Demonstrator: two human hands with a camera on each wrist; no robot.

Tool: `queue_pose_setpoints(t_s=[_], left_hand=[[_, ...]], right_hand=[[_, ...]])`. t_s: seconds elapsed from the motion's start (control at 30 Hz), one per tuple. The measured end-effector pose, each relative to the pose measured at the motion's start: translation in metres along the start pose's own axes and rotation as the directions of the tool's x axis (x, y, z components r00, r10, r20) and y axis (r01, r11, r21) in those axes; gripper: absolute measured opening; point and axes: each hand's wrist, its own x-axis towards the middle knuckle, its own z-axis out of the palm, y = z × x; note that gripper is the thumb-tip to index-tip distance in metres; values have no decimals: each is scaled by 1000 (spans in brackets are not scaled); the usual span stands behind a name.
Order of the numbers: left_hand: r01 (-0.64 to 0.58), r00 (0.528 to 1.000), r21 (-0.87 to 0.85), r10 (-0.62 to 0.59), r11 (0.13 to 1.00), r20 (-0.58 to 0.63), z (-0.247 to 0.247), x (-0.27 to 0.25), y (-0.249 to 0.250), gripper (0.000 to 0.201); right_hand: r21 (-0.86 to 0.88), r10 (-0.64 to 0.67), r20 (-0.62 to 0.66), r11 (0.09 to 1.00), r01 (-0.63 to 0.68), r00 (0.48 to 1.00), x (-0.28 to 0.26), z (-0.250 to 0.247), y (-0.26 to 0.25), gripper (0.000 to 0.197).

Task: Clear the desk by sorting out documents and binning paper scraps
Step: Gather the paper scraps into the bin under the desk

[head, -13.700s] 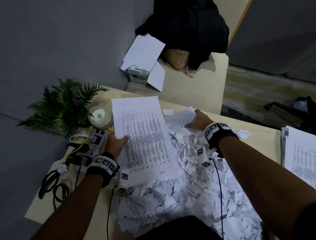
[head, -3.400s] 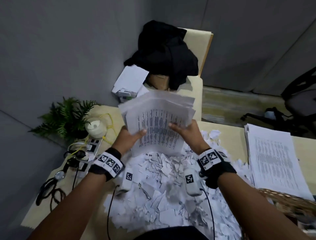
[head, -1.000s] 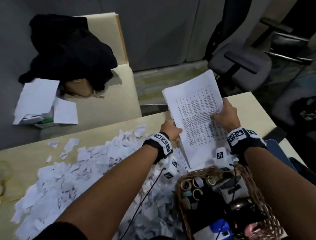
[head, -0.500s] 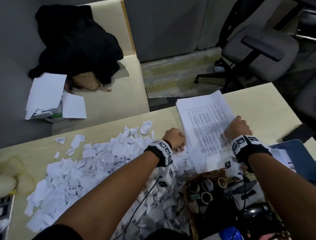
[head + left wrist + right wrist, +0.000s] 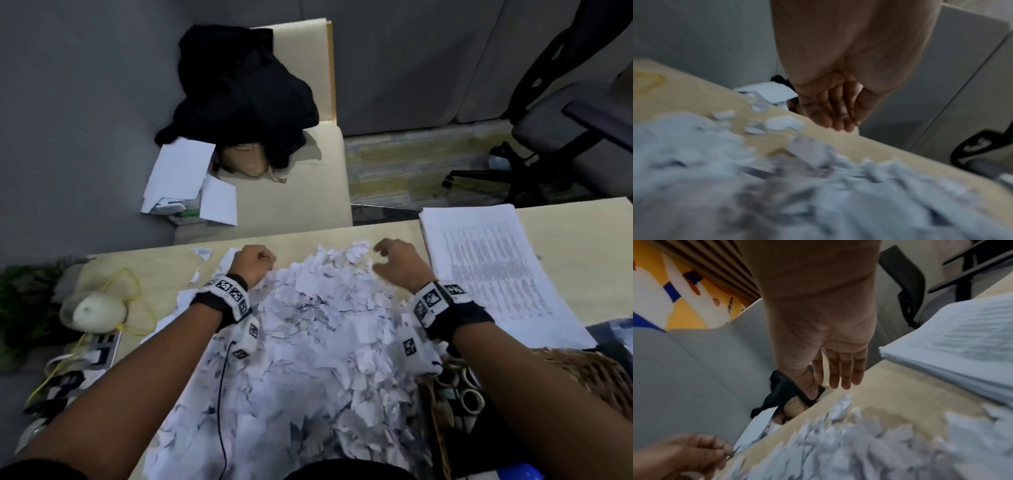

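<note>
Printed rows on documents (image 5: pixel 496 270), unreadable

Office setting: desk (image 5: pixel 359 236) with printed document stack (image 5: pixel 493 270) at right, swivel chair (image 5: pixel 561 137) upper right, grey partition panels (image 5: pixel 85 102) upper left.

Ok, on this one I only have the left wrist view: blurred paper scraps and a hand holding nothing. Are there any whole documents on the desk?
Observer: Yes. The head view shows a stack of printed documents lying flat on the desk, right of the scrap pile.
Reviewer: Is the right hand on it?
Observer: No. The right hand is over the pile's far edge, holding nothing, clear of the stack.
Reviewer: Any bin in sight?
Observer: None that I can see. There is only a wicker basket with tape rolls in it, at the near right beside the pile.
</note>
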Motion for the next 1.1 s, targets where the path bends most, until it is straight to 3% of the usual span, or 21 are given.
queue_pose_setpoints(t_s=[0.13,0.33,0.67,0.77,0.93,1.1], left_hand=[[7,988,254,-45,967,146,-23,-4,-48,19],[-48,951,287,-44,957,307,-18,-22,-91,30],[-34,960,59,16,998,279,-15,-27,-107,27],[-72,951,28,60,997,303,-19,-32,-110,24],[-189,929,3,178,982,325,-23,-43,-119,23],[-209,930,-13,202,978,308,-27,-43,-125,23]], right_hand=[[-59,-95,167,993,106,981,-7,46,-50,41],[-116,-122,245,981,154,962,-13,91,-91,39],[-212,-195,134,952,221,972,-11,125,-127,35],[-182,-222,186,950,255,957,13,128,-141,39],[-307,-144,324,919,248,935,51,142,-153,56],[-524,-129,290,808,270,948,68,149,-149,41]])
